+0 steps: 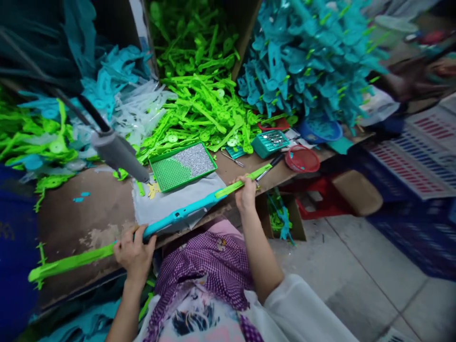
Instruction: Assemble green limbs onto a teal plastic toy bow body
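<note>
Spanning the frame's lower centre, the long teal-and-green plastic piece (178,216) looks light yet bendy, best held as now: left hand (133,254) and right hand (245,192) clenched near its ends.

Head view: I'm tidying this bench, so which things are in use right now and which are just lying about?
In hand:
- long plastic rod, teal middle with lime-green ends
- left hand gripping its near part
- right hand gripping its far green end

Lying about:
- green tray of small silvery parts
- red mesh basket
- grey hanging tool
- teal box
</note>
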Available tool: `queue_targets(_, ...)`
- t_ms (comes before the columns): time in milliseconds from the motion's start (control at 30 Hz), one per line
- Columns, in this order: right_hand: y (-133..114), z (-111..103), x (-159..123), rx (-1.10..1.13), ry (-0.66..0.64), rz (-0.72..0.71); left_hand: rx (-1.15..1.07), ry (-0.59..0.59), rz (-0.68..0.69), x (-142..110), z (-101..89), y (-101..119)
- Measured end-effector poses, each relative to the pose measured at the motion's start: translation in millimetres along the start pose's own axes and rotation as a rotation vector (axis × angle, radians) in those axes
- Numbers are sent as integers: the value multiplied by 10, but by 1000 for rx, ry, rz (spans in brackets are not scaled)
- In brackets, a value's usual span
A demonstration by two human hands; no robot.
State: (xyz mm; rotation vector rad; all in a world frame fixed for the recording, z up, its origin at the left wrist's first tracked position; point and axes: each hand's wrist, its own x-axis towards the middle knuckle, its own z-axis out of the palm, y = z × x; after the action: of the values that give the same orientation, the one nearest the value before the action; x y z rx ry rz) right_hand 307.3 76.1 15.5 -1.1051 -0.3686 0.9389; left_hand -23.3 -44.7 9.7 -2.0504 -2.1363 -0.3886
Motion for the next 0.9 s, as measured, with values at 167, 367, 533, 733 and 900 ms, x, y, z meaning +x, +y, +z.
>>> queue_targets(167, 27, -18, 11, 57, -5, 25, 36, -153, 133, 169, -199, 186)
queue_targets(367, 28, -188, 181, -36, -208, 92, 138, -54, 72, 366, 41, 353)
queue_targets(533, -137, -275, 348, -237, -413, 97, 210, 25, -3, 492, 113, 317)
queue_targets(733, -704, -105, 170, -212, -740, -63, -7, -164, 52, 745, -212, 103)
queue_targets(900, -1062, 140, -126, -23, -862, -70, -130, -258, 21, 764, -348, 65)
